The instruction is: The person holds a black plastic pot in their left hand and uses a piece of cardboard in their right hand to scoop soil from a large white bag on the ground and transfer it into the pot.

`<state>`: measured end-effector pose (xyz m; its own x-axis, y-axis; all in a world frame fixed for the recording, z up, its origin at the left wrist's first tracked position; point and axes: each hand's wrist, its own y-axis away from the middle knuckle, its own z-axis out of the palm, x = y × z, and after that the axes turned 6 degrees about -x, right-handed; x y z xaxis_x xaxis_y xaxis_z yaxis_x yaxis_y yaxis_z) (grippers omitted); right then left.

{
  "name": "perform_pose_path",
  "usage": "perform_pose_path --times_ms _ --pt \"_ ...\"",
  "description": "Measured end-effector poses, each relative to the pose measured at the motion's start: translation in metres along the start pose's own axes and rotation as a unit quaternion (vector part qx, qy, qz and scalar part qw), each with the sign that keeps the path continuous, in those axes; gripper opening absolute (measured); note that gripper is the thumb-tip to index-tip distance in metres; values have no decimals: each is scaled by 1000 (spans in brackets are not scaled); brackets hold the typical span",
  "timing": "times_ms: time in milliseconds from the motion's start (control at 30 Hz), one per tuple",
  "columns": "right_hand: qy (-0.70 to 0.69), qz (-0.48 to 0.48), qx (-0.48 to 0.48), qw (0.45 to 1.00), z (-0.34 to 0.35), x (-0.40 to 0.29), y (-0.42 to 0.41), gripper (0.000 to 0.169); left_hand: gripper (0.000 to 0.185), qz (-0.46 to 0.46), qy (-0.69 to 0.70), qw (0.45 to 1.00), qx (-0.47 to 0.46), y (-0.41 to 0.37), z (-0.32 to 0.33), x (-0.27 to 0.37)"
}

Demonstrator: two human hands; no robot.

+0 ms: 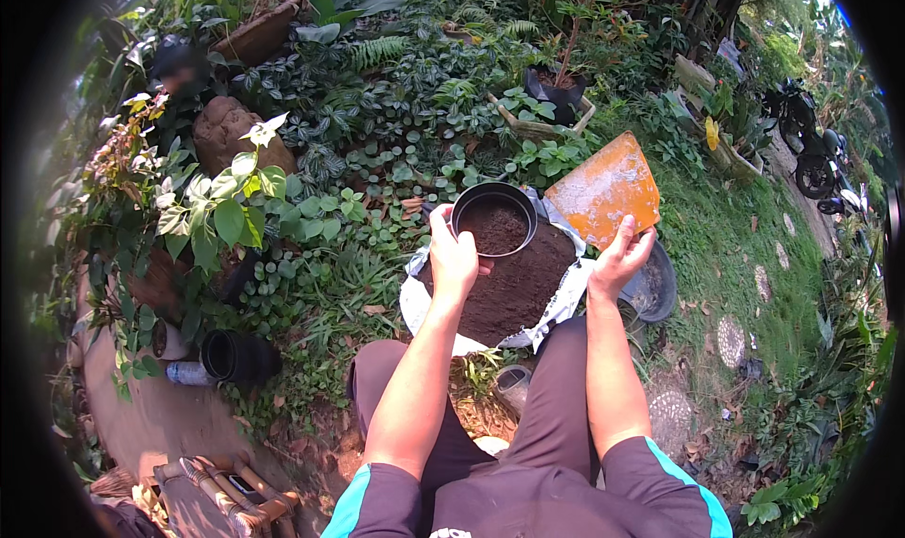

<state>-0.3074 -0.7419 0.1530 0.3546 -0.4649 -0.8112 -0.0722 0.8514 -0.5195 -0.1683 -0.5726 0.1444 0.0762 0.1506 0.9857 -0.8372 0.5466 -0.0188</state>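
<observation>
A round black plastic plant pot (495,220) with dark soil in it is held at its left side by my left hand (454,255). Below it stands a white sack (417,305), its mouth wide and full of dark brown soil (516,298). My right hand (622,255) grips the lower edge of a flat orange plastic sheet (606,188) with whitish stains, raised above the right side of the sack. The sheet and the pot are apart. My left fingers partly hide behind the pot.
A dark basin (654,283) lies right of the sack. Black pots (240,358) and a plastic bottle (189,373) lie at left, with a bamboo stool (233,492) below. A person (180,68) is among plants at upper left. Motorcycles (816,156) stand at far right.
</observation>
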Motion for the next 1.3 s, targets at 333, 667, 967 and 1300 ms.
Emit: perform_pose_path --times_ms 333,667,967,1300 --pt "43 158 -119 979 -10 72 1 23 49 -35 9 997 -73 -7 -4 -1" --pt "29 332 -237 912 -12 107 9 24 47 4 -13 998 -56 -10 -6 6" --pt "-94 408 -237 877 5 89 16 24 45 -61 11 996 -66 -16 -5 7" --pt "-109 363 -215 900 10 88 19 22 38 -192 174 963 -78 -14 2 -14"
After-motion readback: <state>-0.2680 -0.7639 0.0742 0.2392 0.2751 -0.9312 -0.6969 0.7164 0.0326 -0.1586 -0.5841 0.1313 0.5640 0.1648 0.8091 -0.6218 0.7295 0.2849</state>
